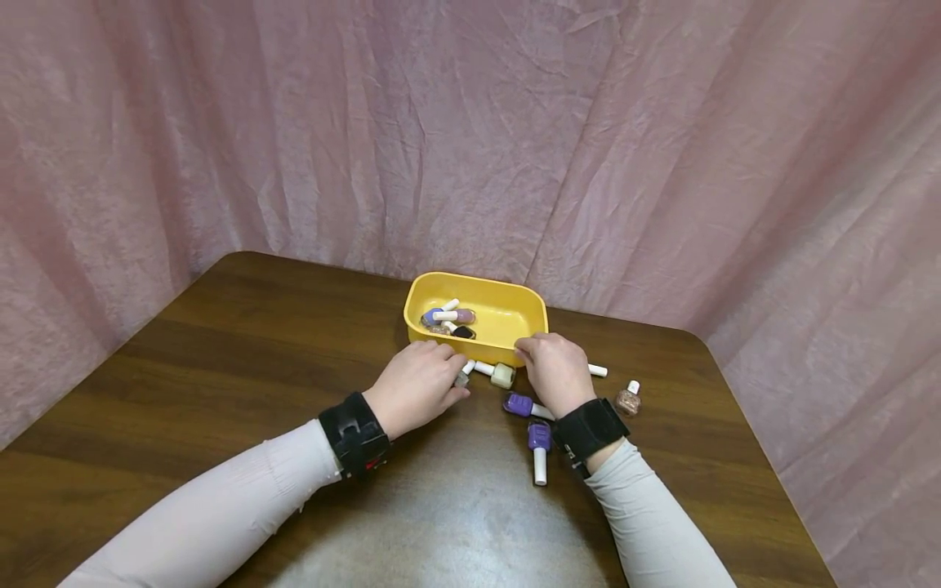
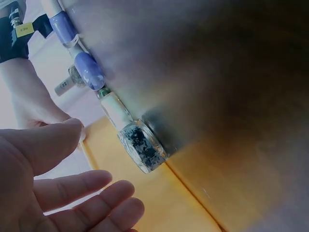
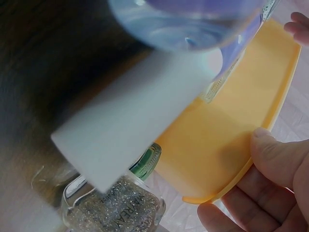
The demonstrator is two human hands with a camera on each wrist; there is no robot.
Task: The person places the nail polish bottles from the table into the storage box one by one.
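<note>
A yellow plastic box (image 1: pixel 478 353) stands at the back of the table with several nail polish bottles inside, at its left end. My right hand (image 1: pixel 555 371) pinches the rim at its near right corner; in the right wrist view the thumb (image 3: pixel 270 152) lies on the near wall, with fingers behind the rim. My left hand (image 1: pixel 417 385) is by the near left side, its fingers loosely extended and holding nothing. Close to it lies a glitter nail polish bottle (image 2: pixel 142 147). A pale green nail polish bottle (image 1: pixel 503 376) lies in front of the box, between the hands.
Two purple nail polish bottles, one nearer the box (image 1: pixel 519 403) and one nearer me (image 1: pixel 540 437), lie left of my right wrist. A copper glitter bottle (image 1: pixel 628 400) lies to the right. A white cap (image 1: pixel 598 371) shows beside the right hand. Pink curtain (image 1: pixel 470 131) hangs behind the table.
</note>
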